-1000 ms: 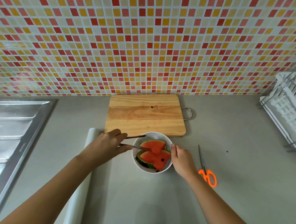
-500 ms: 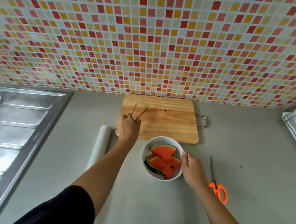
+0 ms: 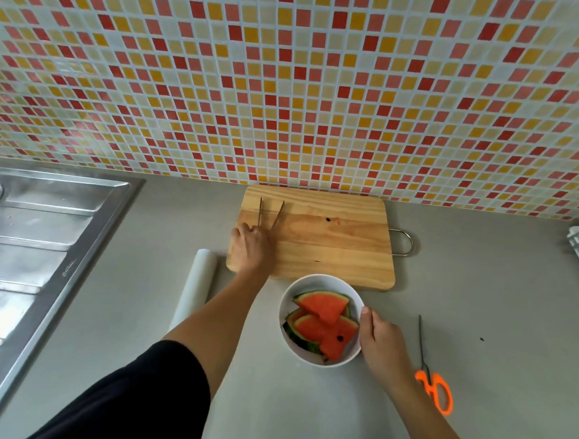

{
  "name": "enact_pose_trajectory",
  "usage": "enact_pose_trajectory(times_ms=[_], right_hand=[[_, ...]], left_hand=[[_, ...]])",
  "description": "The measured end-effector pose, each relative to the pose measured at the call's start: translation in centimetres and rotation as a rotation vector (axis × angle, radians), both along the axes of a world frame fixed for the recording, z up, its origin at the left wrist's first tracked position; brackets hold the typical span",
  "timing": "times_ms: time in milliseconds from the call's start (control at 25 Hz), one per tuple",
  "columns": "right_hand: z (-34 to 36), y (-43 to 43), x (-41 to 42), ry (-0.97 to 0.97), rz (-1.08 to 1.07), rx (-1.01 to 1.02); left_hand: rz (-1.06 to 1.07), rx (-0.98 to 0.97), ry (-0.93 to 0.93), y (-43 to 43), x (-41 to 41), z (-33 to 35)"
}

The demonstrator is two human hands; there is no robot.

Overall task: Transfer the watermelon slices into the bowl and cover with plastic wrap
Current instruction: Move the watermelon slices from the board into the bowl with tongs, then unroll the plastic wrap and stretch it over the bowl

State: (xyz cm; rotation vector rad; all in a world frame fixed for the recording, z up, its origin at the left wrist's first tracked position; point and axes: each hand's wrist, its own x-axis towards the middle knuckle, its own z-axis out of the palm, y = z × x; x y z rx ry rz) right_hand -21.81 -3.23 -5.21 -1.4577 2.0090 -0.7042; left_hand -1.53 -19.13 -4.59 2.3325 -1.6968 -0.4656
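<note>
My left hand (image 3: 252,247) has the tongs (image 3: 269,214) on the board (image 3: 330,242); bowl (image 3: 323,284) sits right-front, wrap roll (image 3: 197,288) just left.

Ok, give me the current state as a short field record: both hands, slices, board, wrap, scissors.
left hand: over the cutting board's left part, holding metal tongs, tips apart and pointing toward the wall
right hand: on the bowl's right rim
bowl: white, on the counter in front of the board
watermelon slices: all in the bowl
cutting board: no slices on it, one dark speck
plastic wrap roll: lying left of the board, bowl not covered
scissors: orange handles, right of the bowl
</note>
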Motion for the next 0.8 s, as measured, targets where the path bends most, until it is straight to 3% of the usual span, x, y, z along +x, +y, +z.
enact_pose_trajectory(times_ms=[200,320,800], right_hand=[[0.0,-0.1,0.0,-0.003,0.008,0.010],[0.4,-0.1,0.5,0.008,0.004,0.021],[0.5,4.9,3.3,-0.015,0.005,0.059]], left_hand=[[-0.157,-0.199,0.276,3.9,0.0,2.2],[-0.318,-0.128,0.320,9.4,0.4,1.8],[-0.185,0.005,0.439,17.7,2.2,1.7]])
